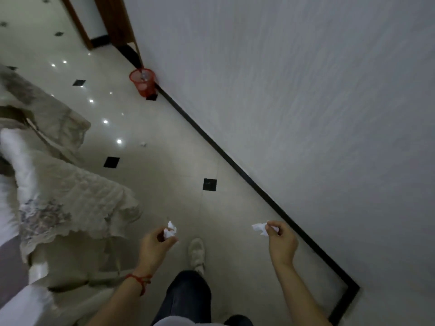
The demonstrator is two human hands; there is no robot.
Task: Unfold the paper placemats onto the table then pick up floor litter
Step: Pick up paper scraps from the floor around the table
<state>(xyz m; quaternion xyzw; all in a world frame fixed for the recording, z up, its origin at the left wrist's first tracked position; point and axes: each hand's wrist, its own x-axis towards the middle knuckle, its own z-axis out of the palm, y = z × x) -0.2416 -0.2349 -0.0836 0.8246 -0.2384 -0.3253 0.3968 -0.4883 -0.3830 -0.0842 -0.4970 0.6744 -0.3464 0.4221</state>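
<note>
My left hand (154, 244) pinches a crumpled white paper scrap (170, 229) in front of my body. Out to the right, my right hand (280, 241) pinches another crumpled white paper piece (259, 228) between thumb and fingers. Both hands hover over the pale tiled floor (164, 184). A small white bit of litter (142, 144) lies on the floor further ahead. A red mesh waste basket (142, 82) stands against the wall, far ahead.
A table draped in a beige embroidered cloth (70, 196) fills the left side. A grey wall (306, 102) with a black skirting line runs along the right. My white shoe (196, 251) steps forward between my arms. A wooden door frame (117, 22) is beyond the basket.
</note>
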